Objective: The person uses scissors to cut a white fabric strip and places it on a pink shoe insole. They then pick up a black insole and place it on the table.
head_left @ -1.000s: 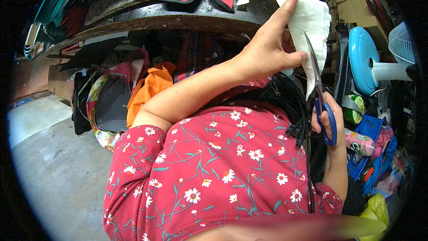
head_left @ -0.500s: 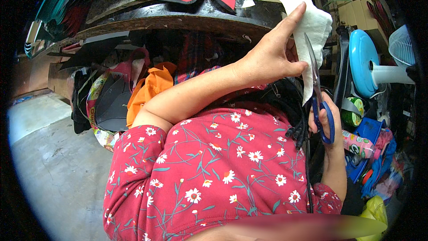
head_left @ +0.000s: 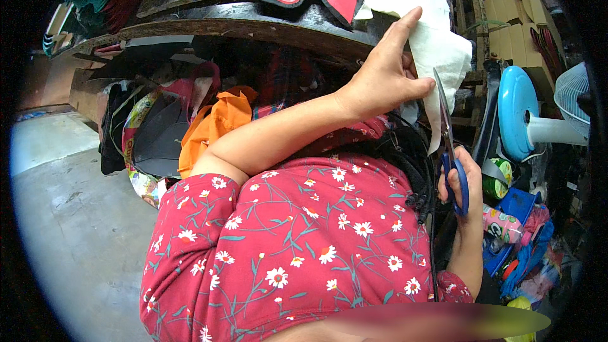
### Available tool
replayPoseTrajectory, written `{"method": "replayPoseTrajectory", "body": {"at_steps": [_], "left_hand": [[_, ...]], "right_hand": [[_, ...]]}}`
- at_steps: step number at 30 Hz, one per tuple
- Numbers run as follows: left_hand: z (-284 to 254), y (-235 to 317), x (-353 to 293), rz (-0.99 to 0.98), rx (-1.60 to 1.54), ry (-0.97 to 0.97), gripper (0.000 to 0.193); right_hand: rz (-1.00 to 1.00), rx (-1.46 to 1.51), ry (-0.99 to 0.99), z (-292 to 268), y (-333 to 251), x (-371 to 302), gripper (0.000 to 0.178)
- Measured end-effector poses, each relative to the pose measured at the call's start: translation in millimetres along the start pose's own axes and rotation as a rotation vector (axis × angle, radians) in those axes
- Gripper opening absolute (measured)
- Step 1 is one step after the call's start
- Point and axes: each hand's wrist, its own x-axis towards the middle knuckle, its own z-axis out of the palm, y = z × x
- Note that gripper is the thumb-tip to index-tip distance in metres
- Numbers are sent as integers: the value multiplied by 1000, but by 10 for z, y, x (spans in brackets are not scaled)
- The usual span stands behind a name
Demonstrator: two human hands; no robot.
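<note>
So compared to half a second ago, the scissors (head_left: 448, 139) have dropped relative to the left hand (head_left: 387, 79); the tip's nearer thumb level now. The right hand (head_left: 474, 176) is wrapped around the blue handles. Left thumb and index are spread, other fingers curl behind the white cloth (head_left: 454, 54), can't tell if they're pinching it. Cloth's partly on the dark bench (head_left: 278, 19), rest hanging beside the blades. The bench and blue fan (head_left: 516, 114) also sit lower in view.
</note>
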Motion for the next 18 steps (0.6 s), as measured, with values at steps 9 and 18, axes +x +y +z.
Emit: {"method": "replayPoseTrajectory", "body": {"at_steps": [9, 18], "left_hand": [[55, -90, -53, 20, -189, -50, 103], [4, -32, -43, -5, 115, -35, 100]], "right_hand": [[-20, -54, -39, 33, -20, 40, 55], [-57, -90, -9, 21, 52, 30, 49]]}}
